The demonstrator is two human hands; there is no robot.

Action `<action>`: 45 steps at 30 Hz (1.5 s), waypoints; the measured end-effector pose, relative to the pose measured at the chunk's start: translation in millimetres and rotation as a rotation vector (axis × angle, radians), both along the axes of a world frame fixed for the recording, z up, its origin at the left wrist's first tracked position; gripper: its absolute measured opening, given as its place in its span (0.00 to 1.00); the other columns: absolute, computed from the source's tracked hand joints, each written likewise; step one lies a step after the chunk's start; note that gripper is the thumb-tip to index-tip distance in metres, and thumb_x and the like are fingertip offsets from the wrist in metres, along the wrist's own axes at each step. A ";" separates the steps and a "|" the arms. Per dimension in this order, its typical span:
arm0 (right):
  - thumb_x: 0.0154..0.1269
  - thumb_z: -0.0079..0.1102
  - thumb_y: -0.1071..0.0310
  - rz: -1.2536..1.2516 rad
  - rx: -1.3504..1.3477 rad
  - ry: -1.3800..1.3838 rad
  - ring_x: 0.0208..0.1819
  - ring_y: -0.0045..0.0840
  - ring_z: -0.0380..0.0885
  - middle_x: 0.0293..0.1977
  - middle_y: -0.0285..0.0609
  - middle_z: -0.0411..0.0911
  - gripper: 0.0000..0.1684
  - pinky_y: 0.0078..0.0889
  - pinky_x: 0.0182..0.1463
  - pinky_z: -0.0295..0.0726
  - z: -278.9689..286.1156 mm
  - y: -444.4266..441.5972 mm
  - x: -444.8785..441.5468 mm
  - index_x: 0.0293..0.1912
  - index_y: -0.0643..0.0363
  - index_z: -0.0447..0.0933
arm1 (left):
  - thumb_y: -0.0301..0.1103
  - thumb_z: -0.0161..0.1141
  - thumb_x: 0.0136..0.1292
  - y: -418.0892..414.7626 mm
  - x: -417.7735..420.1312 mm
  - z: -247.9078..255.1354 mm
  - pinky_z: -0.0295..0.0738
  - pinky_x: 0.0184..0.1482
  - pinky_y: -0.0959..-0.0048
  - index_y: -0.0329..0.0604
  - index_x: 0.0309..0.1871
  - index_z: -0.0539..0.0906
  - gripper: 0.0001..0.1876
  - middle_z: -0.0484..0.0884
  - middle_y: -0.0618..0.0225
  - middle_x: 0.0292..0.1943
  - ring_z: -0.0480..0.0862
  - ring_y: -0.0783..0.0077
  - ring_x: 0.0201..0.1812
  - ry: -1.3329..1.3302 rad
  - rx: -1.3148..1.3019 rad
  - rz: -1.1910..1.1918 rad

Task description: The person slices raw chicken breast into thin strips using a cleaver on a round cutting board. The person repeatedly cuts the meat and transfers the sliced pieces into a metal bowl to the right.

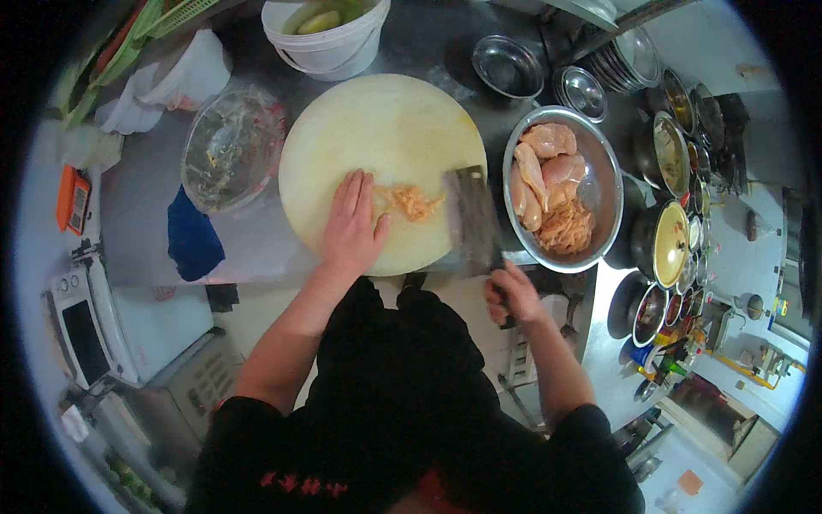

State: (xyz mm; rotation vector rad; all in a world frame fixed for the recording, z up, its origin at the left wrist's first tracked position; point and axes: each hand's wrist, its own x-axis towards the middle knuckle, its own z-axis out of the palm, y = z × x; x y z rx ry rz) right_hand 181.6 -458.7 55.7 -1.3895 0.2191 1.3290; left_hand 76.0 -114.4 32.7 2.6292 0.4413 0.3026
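My right hand point(515, 292) grips the handle of a broad cleaver point(474, 221), whose slightly blurred blade hangs at the right edge of a round cutting board point(379, 122). Flat on the board's lower left lies my left hand point(352, 221), fingers pointing away from me and nothing visible in it. Just right of its fingers is a small heap of shredded raw chicken point(414, 202); whether the fingertips touch any strips is unclear. A steel basin point(605, 186) stands right of the board. Inside are whole raw chicken breasts point(549, 141) and a pile of chicken shreds point(565, 228).
Left of the board sit a clear plastic-lined bowl point(225, 154) and a dark blue cloth point(194, 238). A white bucket point(327, 48) stands behind the board. Steel bowls point(507, 67) and several pots point(671, 244) line the right side. The steel counter's front edge point(257, 283) runs before me.
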 end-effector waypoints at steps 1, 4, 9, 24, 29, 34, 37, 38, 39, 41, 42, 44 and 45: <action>0.82 0.54 0.57 -0.017 0.015 0.148 0.15 0.25 0.68 0.26 0.40 0.70 0.11 0.33 0.16 0.69 -4.3 14.5 -10.2 0.47 0.52 0.66 | 0.34 0.61 0.72 -5.4 3.1 1.2 0.62 0.83 0.54 0.32 0.80 0.67 0.35 0.67 0.46 0.80 0.65 0.45 0.81 0.013 -0.014 0.013; 0.84 0.56 0.56 0.072 0.052 0.065 0.19 0.23 0.71 0.28 0.35 0.71 0.10 0.30 0.18 0.73 0.4 75.9 -52.0 0.50 0.49 0.67 | 0.35 0.58 0.74 -19.7 14.2 -11.7 0.59 0.84 0.52 0.31 0.81 0.65 0.35 0.65 0.45 0.82 0.62 0.42 0.83 0.087 -0.091 0.113; 0.80 0.55 0.59 0.228 0.194 -0.110 0.15 0.26 0.71 0.20 0.40 0.71 0.14 0.37 0.17 0.72 19.4 134.6 -73.8 0.55 0.56 0.67 | 0.30 0.53 0.78 -24.0 18.2 -28.5 0.60 0.83 0.54 0.35 0.78 0.71 0.27 0.68 0.49 0.81 0.66 0.48 0.82 -0.184 -0.391 0.285; 0.78 0.48 0.75 -0.868 -0.178 -0.306 0.16 0.23 0.70 0.26 0.37 0.71 0.13 0.30 0.18 0.74 92.7 -100.0 -80.9 0.58 0.54 0.65 | 0.29 0.64 0.71 -279.2 249.8 6.0 0.76 0.70 0.60 0.42 0.54 0.87 0.11 0.84 0.54 0.65 0.81 0.53 0.69 -0.230 -0.628 -0.416; 0.78 0.53 0.69 -0.440 -0.073 -0.165 0.16 0.22 0.70 0.26 0.36 0.71 0.10 0.29 0.20 0.74 74.6 -46.3 -66.9 0.54 0.55 0.66 | 0.26 0.63 0.70 -127.7 216.2 59.6 0.72 0.74 0.60 0.43 0.58 0.86 0.15 0.83 0.57 0.67 0.79 0.54 0.72 -0.230 -0.517 -0.285; 0.79 0.56 0.64 -0.130 0.242 -0.021 0.17 0.22 0.70 0.25 0.36 0.70 0.08 0.28 0.19 0.71 32.2 32.7 -23.7 0.47 0.54 0.67 | 0.23 0.62 0.68 -20.2 177.1 98.7 0.70 0.74 0.61 0.41 0.57 0.86 0.16 0.84 0.58 0.65 0.79 0.56 0.71 -0.286 -0.366 -0.241; 0.79 0.57 0.62 -0.130 0.284 0.063 0.16 0.21 0.70 0.24 0.36 0.70 0.10 0.29 0.18 0.71 19.8 63.3 -19.7 0.45 0.54 0.67 | 0.23 0.61 0.68 13.7 166.5 102.2 0.72 0.73 0.61 0.41 0.58 0.86 0.16 0.85 0.58 0.63 0.81 0.57 0.69 -0.256 -0.435 -0.328; 0.79 0.58 0.62 -0.134 0.284 0.067 0.15 0.22 0.69 0.24 0.36 0.70 0.11 0.30 0.16 0.71 14.6 66.6 -19.9 0.45 0.56 0.67 | 0.23 0.61 0.68 17.4 165.9 99.3 0.72 0.72 0.61 0.41 0.59 0.85 0.16 0.86 0.58 0.62 0.81 0.56 0.69 -0.219 -0.461 -0.349; 0.80 0.58 0.62 -0.135 0.286 0.072 0.15 0.22 0.69 0.23 0.37 0.69 0.12 0.31 0.15 0.71 11.4 71.1 -19.8 0.45 0.57 0.66 | 0.24 0.61 0.68 17.8 166.1 96.1 0.73 0.72 0.61 0.41 0.59 0.85 0.17 0.86 0.58 0.62 0.82 0.56 0.68 -0.184 -0.484 -0.366; 0.80 0.57 0.61 -0.060 0.210 -0.005 0.15 0.22 0.70 0.23 0.36 0.69 0.12 0.31 0.16 0.73 10.2 73.4 -18.5 0.47 0.57 0.68 | 0.26 0.61 0.69 8.2 171.0 92.5 0.74 0.71 0.61 0.42 0.61 0.85 0.17 0.86 0.57 0.62 0.82 0.54 0.67 -0.129 -0.457 -0.430; 0.80 0.57 0.60 -0.033 0.168 -0.046 0.16 0.22 0.70 0.23 0.36 0.69 0.12 0.31 0.16 0.73 9.8 71.1 -17.8 0.48 0.57 0.68 | 0.28 0.61 0.70 -3.9 176.8 90.3 0.75 0.70 0.60 0.42 0.62 0.84 0.18 0.85 0.57 0.62 0.82 0.53 0.67 -0.110 -0.416 -0.479; 0.80 0.57 0.59 0.018 0.125 -0.076 0.17 0.22 0.70 0.24 0.35 0.69 0.12 0.30 0.17 0.73 14.0 73.5 -11.7 0.48 0.56 0.68 | 0.33 0.63 0.69 -29.1 189.6 85.1 0.75 0.71 0.58 0.43 0.66 0.82 0.22 0.84 0.55 0.65 0.81 0.50 0.68 -0.012 -0.395 -0.558; 0.81 0.56 0.59 0.028 0.107 -0.063 0.17 0.22 0.70 0.24 0.35 0.68 0.12 0.30 0.18 0.73 22.4 73.0 -6.3 0.48 0.55 0.67 | 0.35 0.64 0.69 -45.5 201.3 83.2 0.74 0.72 0.57 0.44 0.68 0.81 0.24 0.83 0.56 0.66 0.80 0.50 0.69 0.066 -0.377 -0.615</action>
